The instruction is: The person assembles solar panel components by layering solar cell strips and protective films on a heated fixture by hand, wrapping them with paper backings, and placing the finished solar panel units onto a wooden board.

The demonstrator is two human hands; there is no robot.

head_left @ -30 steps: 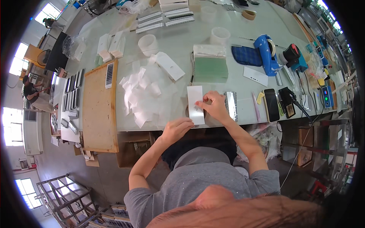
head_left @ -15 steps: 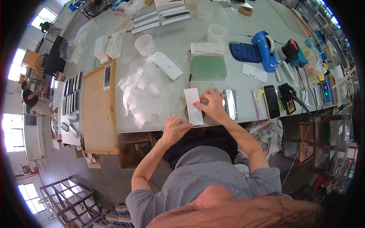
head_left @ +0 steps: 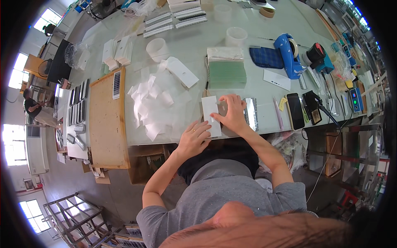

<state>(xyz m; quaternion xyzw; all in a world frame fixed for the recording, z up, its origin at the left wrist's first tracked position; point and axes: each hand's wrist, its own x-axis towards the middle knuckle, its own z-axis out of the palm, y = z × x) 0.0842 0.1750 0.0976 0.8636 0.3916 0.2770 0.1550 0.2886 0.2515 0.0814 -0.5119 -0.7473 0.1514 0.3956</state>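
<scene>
White strip [head_left: 210, 115] now touched by both hands, left hand [head_left: 193, 138] moved up.

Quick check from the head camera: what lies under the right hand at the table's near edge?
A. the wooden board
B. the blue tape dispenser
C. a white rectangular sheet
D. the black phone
C: the right hand presses on the white sheet at the table's near edge, with the left hand at the sheet's lower end; the tape dispenser, phone and wooden board all lie apart from it.
</scene>
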